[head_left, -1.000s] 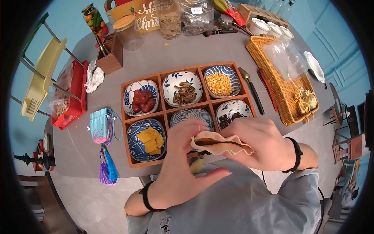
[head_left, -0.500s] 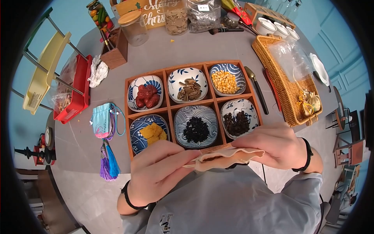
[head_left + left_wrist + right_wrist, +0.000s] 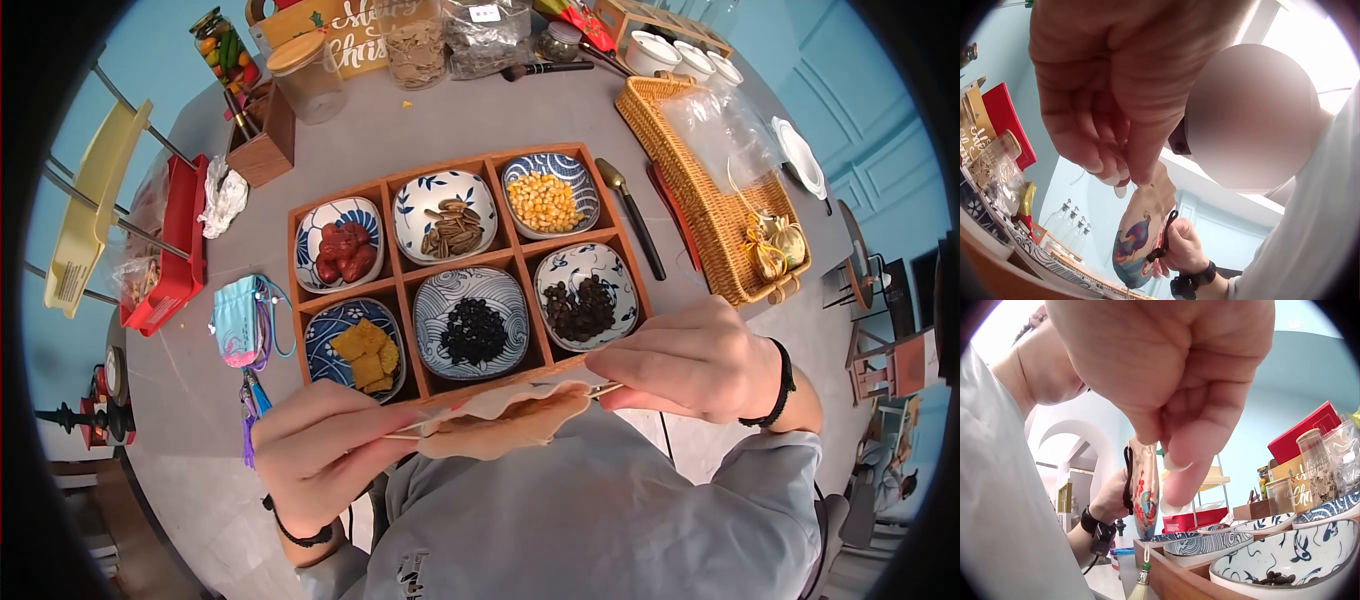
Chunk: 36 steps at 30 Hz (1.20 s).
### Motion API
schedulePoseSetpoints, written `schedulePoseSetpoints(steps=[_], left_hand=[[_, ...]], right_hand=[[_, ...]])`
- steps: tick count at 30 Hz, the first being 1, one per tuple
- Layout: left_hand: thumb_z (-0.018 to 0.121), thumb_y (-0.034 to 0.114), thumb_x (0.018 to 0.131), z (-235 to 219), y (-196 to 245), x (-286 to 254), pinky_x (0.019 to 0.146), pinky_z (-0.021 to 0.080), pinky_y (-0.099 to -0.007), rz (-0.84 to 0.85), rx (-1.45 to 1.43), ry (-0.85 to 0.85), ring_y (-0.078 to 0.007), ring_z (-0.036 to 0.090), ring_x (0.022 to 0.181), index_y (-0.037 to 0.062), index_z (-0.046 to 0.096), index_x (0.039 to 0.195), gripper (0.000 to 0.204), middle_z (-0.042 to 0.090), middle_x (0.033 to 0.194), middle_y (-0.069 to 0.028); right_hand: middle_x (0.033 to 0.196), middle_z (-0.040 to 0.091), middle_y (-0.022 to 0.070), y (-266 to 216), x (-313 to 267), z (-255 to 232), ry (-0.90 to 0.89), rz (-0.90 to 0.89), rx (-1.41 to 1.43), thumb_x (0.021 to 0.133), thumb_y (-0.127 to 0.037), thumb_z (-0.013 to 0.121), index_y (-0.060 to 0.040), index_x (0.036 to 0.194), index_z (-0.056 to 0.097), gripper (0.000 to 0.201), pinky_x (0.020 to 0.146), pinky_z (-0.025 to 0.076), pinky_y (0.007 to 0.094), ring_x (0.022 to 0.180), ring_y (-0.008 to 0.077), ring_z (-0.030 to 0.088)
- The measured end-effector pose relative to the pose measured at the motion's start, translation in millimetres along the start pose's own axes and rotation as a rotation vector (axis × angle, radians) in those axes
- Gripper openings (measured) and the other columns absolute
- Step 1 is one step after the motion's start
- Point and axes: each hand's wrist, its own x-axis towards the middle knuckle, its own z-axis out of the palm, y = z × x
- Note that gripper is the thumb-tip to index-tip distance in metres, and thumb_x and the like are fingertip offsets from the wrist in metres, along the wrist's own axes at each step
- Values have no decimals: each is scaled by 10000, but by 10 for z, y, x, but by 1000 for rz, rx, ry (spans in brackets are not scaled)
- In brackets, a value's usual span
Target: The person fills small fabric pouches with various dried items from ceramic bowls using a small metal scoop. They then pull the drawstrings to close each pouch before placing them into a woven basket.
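Note:
A peach drawstring pouch hangs between the hands in front of the divided wooden box, its gathered mouth partly open. My left hand pinches a thin cord at the pouch's left end. At the other end my right hand pinches the cord on that side. Both cords stretch straight out from the fabric. In the left wrist view the pouch shows a colourful bird-like picture and a dark cord loop. A pale tassel with a green bead hangs below it in the right wrist view. The pouch's inside is mostly in shadow.
The wooden box holds patterned bowls of red dried fruit, seeds, corn kernels, yellow pieces, black grains and dark brown bits. A turquoise pouch lies left; a spoon and wicker basket lie right. Jars line the back.
The left hand, spread beside the pouch a second ago, came to its edge and now pinches a cord. The hands have drawn apart, the cords now stretching out at both ends. The head view has shifted.

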Motion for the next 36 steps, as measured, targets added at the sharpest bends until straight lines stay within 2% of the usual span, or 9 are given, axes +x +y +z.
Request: schedulePoseSetpoints(steps=[7,10,13,22,25,28,32,34,36], left_hand=[[889,112,630,-89,22,-57,597,470,-313,-29,17,-13,-202,649,682,13,809,877,277,705,767,-67],[881,108,623,-131,4,-27,646,480,-329,51,34,-8,-232,664,749,12,806,869,275,708,765,-73],[874,99,613,-145,-20,-42,680,486,-340,96,19,55,-261,668,792,5,798,856,272,712,764,-81],[842,43,651,-108,-12,-106,676,495,-336,73,-65,233,-266,669,777,-8,751,791,175,702,741,-88],[834,36,703,-78,-18,-92,647,501,-324,-57,-319,223,-254,670,747,-6,745,788,129,702,779,-118],[826,42,749,-41,-12,-25,608,498,-296,33,-547,202,-216,661,711,-8,745,789,104,709,905,-161],[828,138,822,-45,213,262,619,516,-277,17,-633,-87,-220,697,754,-12,711,814,190,682,1020,-195],[828,31,785,-49,273,476,650,548,-270,-37,-697,-327,-171,711,785,-12,747,852,114,692,1156,-215],[801,-5,814,86,328,590,701,561,-282,2,-745,-400,-186,721,824,-15,741,897,102,708,1127,-205]], right_hand=[[841,713,112,-3,-76,-76,-37,12,-19,896,-232,776,23,965,713,272,463,443,327,575,221,636],[820,698,104,-21,-108,-95,-22,27,-23,911,-237,757,25,965,713,271,466,440,334,559,223,617],[735,620,56,-51,-158,-53,77,49,-35,871,-157,784,7,875,707,182,464,387,348,533,201,554],[663,601,54,-78,-324,-120,156,160,28,871,-104,749,2,851,714,114,459,356,341,507,209,531],[655,590,49,-55,-311,-110,207,206,61,871,-88,738,-5,829,712,96,470,362,334,520,218,525],[650,567,56,-73,-94,-166,270,99,103,847,-53,739,-12,816,707,60,489,363,335,549,233,508],[704,629,63,-107,279,-167,292,-73,159,817,-130,764,-14,784,717,129,543,381,339,621,209,529],[705,622,58,-125,471,-87,356,-124,191,777,-127,788,-17,768,715,132,546,369,338,625,207,519],[709,619,57,-150,605,-10,402,-151,204,745,-126,805,-21,755,713,140,548,365,339,627,209,516]])
